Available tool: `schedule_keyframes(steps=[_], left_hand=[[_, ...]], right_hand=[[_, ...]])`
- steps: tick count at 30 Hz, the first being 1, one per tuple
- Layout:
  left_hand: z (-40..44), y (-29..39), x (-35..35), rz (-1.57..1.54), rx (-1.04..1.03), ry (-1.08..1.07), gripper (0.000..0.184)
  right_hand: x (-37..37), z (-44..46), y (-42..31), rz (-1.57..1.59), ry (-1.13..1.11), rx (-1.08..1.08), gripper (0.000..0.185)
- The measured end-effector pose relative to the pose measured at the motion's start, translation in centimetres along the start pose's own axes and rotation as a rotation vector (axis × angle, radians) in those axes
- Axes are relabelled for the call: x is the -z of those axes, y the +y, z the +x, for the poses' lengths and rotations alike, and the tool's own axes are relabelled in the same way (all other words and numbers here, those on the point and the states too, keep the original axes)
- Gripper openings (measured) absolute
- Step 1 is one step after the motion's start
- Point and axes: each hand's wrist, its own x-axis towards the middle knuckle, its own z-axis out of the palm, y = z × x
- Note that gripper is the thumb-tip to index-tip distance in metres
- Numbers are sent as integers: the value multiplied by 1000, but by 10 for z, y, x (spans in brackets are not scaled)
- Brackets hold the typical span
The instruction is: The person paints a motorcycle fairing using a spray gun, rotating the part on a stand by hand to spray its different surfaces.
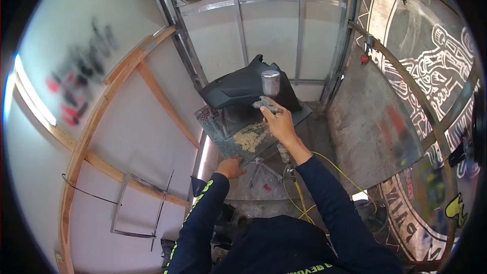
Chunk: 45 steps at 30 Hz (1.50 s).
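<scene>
A black moulded panel point(238, 85) rests on a speckled board point(219, 134) on a stand. My right hand point(278, 122) is wrapped round a spray gun point(264, 104) with a metal cup point(271, 82) on top, held in front of the panel's right part. At the near left edge of the board is my left hand point(231, 167), touching the edge with its fingers apart and nothing held. A tan crusty patch point(249, 139) lies on the board between the hands.
A yellow hose point(299, 193) hangs below the gun and loops right across the floor. Wooden framing point(96, 116) and a metal frame point(117, 208) stand at the left wall. A painted panel point(375, 122) leans at the right. The stand's legs point(269, 169) spread beneath the board.
</scene>
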Motion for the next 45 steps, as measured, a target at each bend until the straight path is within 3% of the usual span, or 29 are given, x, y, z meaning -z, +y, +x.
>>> schedule_keyframes(steps=[5, 7, 17, 21, 27, 29, 30, 32, 33, 35, 39, 41, 45], left_hand=[[0, -2, 7, -5, 3, -3, 65], [-3, 6, 20, 18, 107, -111, 64], [1, -10, 12, 17, 101, -69, 69], [2, -18, 7, 33, 41, 0, 70], [4, -14, 9, 33, 88, -30, 69], [1, -7, 14, 25, 132, -91, 67], [1, -6, 14, 30, 121, -76, 66], [-1, -6, 15, 31, 112, -63, 65], [-2, -4, 17, 18, 106, -59, 64], [-2, -7, 14, 4, 105, -55, 63], [-2, -1, 22, 32, 97, -94, 64], [-3, 2, 26, 34, 122, -134, 65], [-2, -3, 23, 30, 89, -114, 66]], right_hand=[[28, 7, 15, 12, 88, -17, 40], [41, 10, 18, -13, 96, -35, 39], [85, 41, 50, -196, 191, 156, 39], [102, 49, 30, -262, 195, 131, 39], [119, 72, 5, -333, 264, 308, 40], [120, 81, 3, -373, 297, 512, 40], [117, 76, -10, -374, 293, 513, 40], [110, 58, -47, -485, 113, 65, 40], [107, 61, -37, -487, 109, 65, 40], [97, 71, -6, -446, 86, 356, 40], [73, 63, 0, -345, -4, 333, 41], [65, 57, -9, -390, -77, 148, 42], [48, 50, -29, -370, -110, 144, 43]])
